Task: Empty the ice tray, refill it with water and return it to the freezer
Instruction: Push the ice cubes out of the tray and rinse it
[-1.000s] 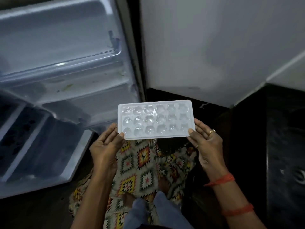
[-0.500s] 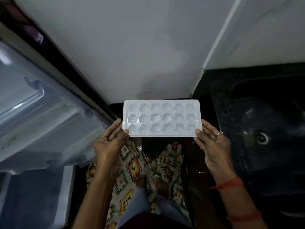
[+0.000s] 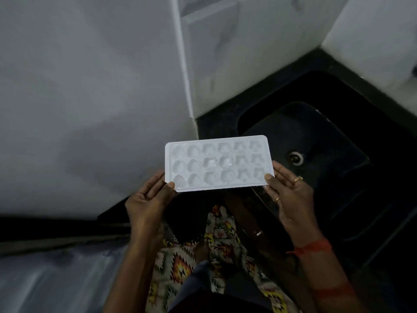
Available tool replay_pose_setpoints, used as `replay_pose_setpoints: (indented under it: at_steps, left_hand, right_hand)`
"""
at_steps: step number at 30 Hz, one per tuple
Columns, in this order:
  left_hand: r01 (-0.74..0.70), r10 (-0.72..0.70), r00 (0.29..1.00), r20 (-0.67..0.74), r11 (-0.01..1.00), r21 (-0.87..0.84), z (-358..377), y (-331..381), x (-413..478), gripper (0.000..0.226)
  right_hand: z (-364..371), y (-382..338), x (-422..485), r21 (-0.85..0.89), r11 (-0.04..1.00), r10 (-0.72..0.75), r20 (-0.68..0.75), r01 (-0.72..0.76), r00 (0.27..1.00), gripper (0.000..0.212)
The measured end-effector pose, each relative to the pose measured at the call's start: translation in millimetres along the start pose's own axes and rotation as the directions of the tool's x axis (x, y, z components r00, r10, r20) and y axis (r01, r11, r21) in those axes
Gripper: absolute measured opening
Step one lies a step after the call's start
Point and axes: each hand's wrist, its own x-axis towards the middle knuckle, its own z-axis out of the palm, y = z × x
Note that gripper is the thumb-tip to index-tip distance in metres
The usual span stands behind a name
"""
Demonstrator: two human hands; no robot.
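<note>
White panel [image 3: 90, 91] fills the area left of the sink [image 3: 327, 136], butting against the sink's dark counter edge. Left hand [image 3: 149, 199], left of and short of the sink: thumb pressed on top of the ice tray [image 3: 217, 163] at its near left corner, fingers straight underneath, so a flat pinch rather than a wrap. The tray is white, three rows of cells, held roughly level with its long side across the body. Its right end overhangs the sink's left rim; the rest is off the sink over the counter edge and floor side. Cells look glossy and filled. Ice or meltwater, can't tell in this dim, soft frame. Patterned garment [image 3: 180, 263] hangs below the tray, on the near side of the sink. Right hand [image 3: 291, 195], over the sink's near left part: same grip, thumb on the tray's near right corner, fingers flat below, rings visible. Drain [image 3: 294, 157] sits just right of the tray's right end. Emptying not yet started. Risks: only the near corners are pinched, so the far edge can sag and dump contents short of the sink onto the counter or garment. A wet rim could slide out from under the thumbs. Twisting before the tray is fully over the sink would scatter cubes.
</note>
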Motion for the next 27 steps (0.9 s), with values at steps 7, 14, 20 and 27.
replay_pose_setpoints:
  at_steps: [7, 14, 20, 27]
  left_hand:
    - [0.022, -0.042, 0.980, 0.196, 0.994, 0.104, 63, 4, 33, 0.034]
    - [0.017, -0.070, 0.955, 0.288, 0.983, 0.185, 127, -9, 47, 0.037]
    - [0.012, -0.095, 0.942, 0.321, 0.968, 0.252, 177, -25, 48, 0.039]
    - [-0.018, -0.109, 0.940, 0.322, 0.930, 0.367, 220, -45, 48, 0.033]
  right_hand:
    - [-26, -18, 15, 0.106, 0.992, -0.046, -0.204, 0.068, 0.978, 0.037]
    - [-65, -26, 37, 0.188, 0.980, -0.006, -0.322, 0.071, 0.947, 0.033]
    - [-100, -30, 53, 0.169, 0.983, -0.004, -0.365, 0.070, 0.931, 0.037]
    - [-130, -29, 66, 0.107, 0.991, -0.026, -0.402, 0.075, 0.915, 0.025]
